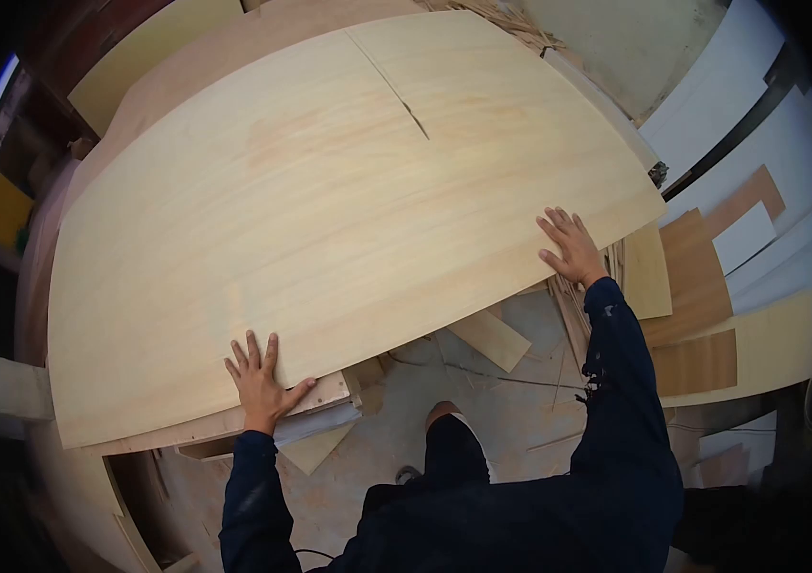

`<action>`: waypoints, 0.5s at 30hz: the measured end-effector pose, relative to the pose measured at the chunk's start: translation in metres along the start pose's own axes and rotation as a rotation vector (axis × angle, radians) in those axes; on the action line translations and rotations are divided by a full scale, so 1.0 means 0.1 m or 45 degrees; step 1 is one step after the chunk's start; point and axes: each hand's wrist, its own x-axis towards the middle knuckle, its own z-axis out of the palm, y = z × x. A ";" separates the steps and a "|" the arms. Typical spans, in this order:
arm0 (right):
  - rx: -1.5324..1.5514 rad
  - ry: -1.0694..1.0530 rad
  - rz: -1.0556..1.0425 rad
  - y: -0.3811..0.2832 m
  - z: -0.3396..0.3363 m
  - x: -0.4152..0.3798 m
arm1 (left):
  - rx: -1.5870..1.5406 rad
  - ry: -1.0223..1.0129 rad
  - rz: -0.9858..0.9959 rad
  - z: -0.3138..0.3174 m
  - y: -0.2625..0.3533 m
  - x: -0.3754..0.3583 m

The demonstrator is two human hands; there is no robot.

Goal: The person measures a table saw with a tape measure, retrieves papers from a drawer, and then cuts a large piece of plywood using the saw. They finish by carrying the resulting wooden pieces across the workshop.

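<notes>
A large pale wood sheet (329, 210) lies across the work surface, with a narrow dark slit running in from its far edge. My left hand (263, 387) rests flat near the sheet's front edge at the lower left, fingers spread and thumb pointing right. Farther right, my right hand (570, 250) lies on the sheet close to the same edge, its fingers apart. Neither hand holds anything. The sheet hides most of what supports it.
Wood pieces (697, 277) and white panels (783, 205) stand or lie at the right. Below the sheet, a loose board (490, 336) and thin strips lie over the dusty floor (520, 420), where a cable runs. Scrap strips (511, 24) are piled beyond the far edge.
</notes>
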 end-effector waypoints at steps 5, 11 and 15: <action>-0.038 -0.026 -0.005 0.08 0.06 0.29 | -0.022 -0.018 -0.045 0.01 -0.03 0.37; -0.014 0.001 -0.006 0.15 0.10 0.70 | -0.026 -0.019 -0.073 -0.03 -0.10 0.72; -0.029 -0.030 0.010 0.20 0.17 0.93 | -0.023 -0.031 -0.103 -0.01 -0.16 0.96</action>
